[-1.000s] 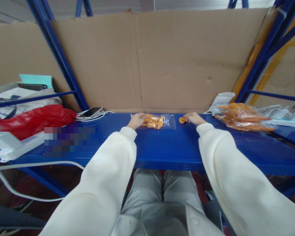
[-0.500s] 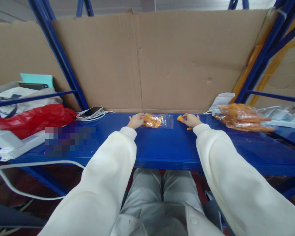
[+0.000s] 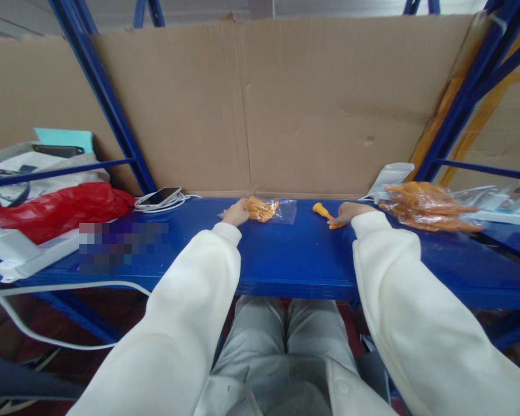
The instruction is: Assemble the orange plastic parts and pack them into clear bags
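On the blue shelf [image 3: 294, 254] lies a small clear bag [image 3: 271, 209] with several orange pieces inside. My left hand [image 3: 235, 214] is closed on the bag's left end. My right hand [image 3: 345, 212] is closed round a single orange piece [image 3: 322, 210], which sticks out to the left of the fingers just above the shelf. A gap of bare shelf separates the orange piece from the bag's open right end.
A large bag of orange pieces [image 3: 424, 205] lies to the right with a white pouch [image 3: 390, 176] behind it. At the left are a phone [image 3: 158, 197] on a white cable, a red bag [image 3: 56, 211] and white boxes. A cardboard sheet [image 3: 260, 110] backs the shelf.
My left hand has drawn the small bag a little to the left and bunched it. My right hand has shifted right, and the orange piece now points out to its left.
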### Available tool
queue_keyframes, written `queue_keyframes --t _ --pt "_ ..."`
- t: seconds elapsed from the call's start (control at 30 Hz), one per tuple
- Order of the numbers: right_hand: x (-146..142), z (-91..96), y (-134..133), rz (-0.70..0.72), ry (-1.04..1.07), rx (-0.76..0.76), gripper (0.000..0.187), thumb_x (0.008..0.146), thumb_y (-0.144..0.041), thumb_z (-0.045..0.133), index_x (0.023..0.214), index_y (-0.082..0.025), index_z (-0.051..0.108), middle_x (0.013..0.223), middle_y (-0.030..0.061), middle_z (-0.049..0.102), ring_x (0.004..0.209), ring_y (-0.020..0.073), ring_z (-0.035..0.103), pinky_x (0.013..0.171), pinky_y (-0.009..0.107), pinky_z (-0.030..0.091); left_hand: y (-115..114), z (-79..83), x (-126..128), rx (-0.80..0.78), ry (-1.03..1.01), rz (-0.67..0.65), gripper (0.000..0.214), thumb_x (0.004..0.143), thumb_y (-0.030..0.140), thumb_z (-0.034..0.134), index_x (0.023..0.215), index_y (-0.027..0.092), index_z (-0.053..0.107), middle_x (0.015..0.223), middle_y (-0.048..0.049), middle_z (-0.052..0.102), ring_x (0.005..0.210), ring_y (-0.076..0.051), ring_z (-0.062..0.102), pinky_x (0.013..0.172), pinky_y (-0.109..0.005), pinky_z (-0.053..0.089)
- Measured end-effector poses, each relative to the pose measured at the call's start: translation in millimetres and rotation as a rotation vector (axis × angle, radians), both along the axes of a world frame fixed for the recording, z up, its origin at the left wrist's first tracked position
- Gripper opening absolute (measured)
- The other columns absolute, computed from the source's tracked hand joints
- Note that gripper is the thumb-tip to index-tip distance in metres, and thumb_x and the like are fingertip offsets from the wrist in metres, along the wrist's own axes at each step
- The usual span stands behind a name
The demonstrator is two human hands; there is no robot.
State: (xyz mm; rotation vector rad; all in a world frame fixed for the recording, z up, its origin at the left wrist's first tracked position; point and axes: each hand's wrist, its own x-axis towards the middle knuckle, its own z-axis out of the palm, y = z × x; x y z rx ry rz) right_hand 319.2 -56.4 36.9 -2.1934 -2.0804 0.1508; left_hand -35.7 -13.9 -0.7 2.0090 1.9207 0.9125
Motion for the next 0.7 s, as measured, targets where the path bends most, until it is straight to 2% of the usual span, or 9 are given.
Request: queue_keyframes --t 0.07,0.13,0.27,0.37,0.53,0.6,0.7 --pt "-9.0 3.9 -5.0 -0.014 0.017 -0.100 0.036 0.079 -0.049 0.080 0.075 -0.014 0.075 0.070 0.0087 0.070 0.072 0.0240 0.070 0.062 0.029 0.050 -1.0 -0.3 -0.5 0.008 -0.008 -0.041 0.044 0.085 0.028 0.065 0.130 0.028 0.067 0.133 -0.0071 0.073 0.132 -0.028 0.063 0.115 -0.041 0.044" --pt "-17.3 4.2 -6.4 -0.052 0.015 -0.129 0.029 0.081 -0.041 0.079 0.077 -0.013 0.076 0.072 0.0099 0.071 0.071 0.0238 0.071 0.062 0.030 0.051 -0.6 -1.3 -1.1 0.017 -0.026 -0.068 0.042 0.087 0.027 0.064 0.129 0.026 0.066 0.132 -0.0076 0.073 0.129 -0.026 0.065 0.111 -0.036 0.048" --pt "-23.3 -1.9 0.5 -0.113 -0.040 -0.092 0.012 0.077 -0.022 0.078 0.082 -0.011 0.077 0.073 0.0104 0.073 0.071 0.0231 0.072 0.061 0.028 0.050 4.6 -4.4 -3.1 0.017 -0.056 -0.083 0.045 0.085 0.018 0.062 0.130 0.022 0.064 0.133 -0.0099 0.073 0.127 -0.025 0.066 0.110 -0.035 0.048" --pt "-19.1 -6.3 6.8 -0.104 -0.071 -0.050 0.012 0.076 -0.021 0.075 0.083 -0.012 0.078 0.074 0.0102 0.074 0.071 0.0222 0.072 0.059 0.027 0.048 9.7 -7.0 -4.6 0.036 -0.090 -0.106 0.046 0.083 0.021 0.066 0.128 0.022 0.066 0.132 -0.0104 0.073 0.127 -0.026 0.066 0.110 -0.034 0.047" --pt "-15.5 -8.6 8.2 -0.056 -0.093 0.161 0.014 0.077 -0.023 0.071 0.087 -0.017 0.079 0.079 0.0086 0.076 0.079 0.0226 0.073 0.062 0.026 0.048 9.7 -7.0 -1.8 0.052 -0.121 -0.078 0.047 0.087 0.019 0.059 0.134 0.018 0.062 0.135 -0.0123 0.071 0.128 -0.026 0.065 0.110 -0.035 0.048" --pt "-19.4 -8.5 6.5 0.004 -0.057 0.261 0.018 0.079 -0.020 0.067 0.093 -0.018 0.079 0.085 0.0086 0.078 0.083 0.0227 0.073 0.067 0.026 0.049 6.5 -4.5 0.0 0.040 -0.133 -0.019 0.051 0.088 0.016 0.056 0.139 0.018 0.058 0.137 -0.0136 0.070 0.130 -0.027 0.064 0.111 -0.037 0.048" --pt "-30.3 -9.3 4.6 0.102 -0.031 0.368 0.025 0.080 -0.017 0.065 0.101 -0.019 0.079 0.102 0.0106 0.079 0.092 0.0242 0.073 0.076 0.028 0.051 2.6 -0.1 1.2 0.031 -0.147 0.110 0.054 0.087 0.019 0.058 0.141 0.017 0.055 0.138 -0.0174 0.068 0.132 -0.033 0.062 0.113 -0.047 0.045"
